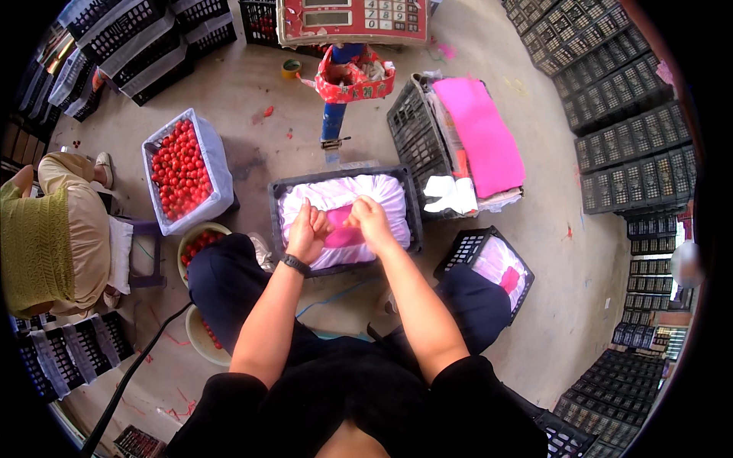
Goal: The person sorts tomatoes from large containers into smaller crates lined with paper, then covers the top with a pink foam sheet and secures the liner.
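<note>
A dark plastic crate point(415, 217) sits on the floor in front of me between my knees. Pale lilac-white liner point(382, 192) is gathered over its top, and a bright pink sheet point(345, 235) lies in the middle. Over the left part of that pink sheet is my left hand point(308, 231), its fingers curled closed and a dark band on the wrist. My right hand point(372, 224) is closed in a pinch over the sheet's right edge, a short way from the left. What either hand grips, if anything, is too small to tell.
A lined crate of small red tomatoes point(183, 172) stands left, with a tub point(203, 243) of more beside my knee. A red scale point(353, 27) stands ahead on a blue post. Pink sheets point(481, 137) top a crate at right. Another person point(57, 237) sits far left; crates line the right.
</note>
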{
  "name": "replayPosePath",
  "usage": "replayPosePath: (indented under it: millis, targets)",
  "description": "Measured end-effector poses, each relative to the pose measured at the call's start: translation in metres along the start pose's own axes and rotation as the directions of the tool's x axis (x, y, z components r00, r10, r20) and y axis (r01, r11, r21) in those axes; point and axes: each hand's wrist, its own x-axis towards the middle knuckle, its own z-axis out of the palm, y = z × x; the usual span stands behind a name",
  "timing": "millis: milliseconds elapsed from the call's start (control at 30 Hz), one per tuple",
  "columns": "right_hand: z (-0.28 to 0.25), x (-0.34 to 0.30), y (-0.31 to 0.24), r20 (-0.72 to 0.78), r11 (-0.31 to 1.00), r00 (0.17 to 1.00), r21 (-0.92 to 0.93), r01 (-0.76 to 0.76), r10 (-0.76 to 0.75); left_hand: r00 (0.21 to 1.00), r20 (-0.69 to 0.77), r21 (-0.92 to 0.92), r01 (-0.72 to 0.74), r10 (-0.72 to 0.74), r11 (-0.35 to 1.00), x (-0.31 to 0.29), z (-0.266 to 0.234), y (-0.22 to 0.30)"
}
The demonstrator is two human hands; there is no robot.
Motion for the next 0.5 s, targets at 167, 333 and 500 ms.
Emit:
replayPosePath:
  millis: [167,333,500]
  targets:
    - [-0.079,0.012,0.032,-0.358,0.946,0.901,0.293,-0.139,0.243,0.929,-0.369,0.027,0.041,-0.028,0.999,-0.001,-0.047,-0.015]
    - [-0.065,0.016,0.008,-0.245,1.0,0.969,0.004,-0.02,0.02,0.973,-0.201,0.203,-0.075,0.116,0.976,-0.009,-0.031,0.007]
    - [-0.104,0.017,0.032,-0.392,0.979,0.916,-0.143,-0.146,0.079,0.95,-0.285,0.242,-0.054,0.124,0.969,0.01,-0.062,-0.006]
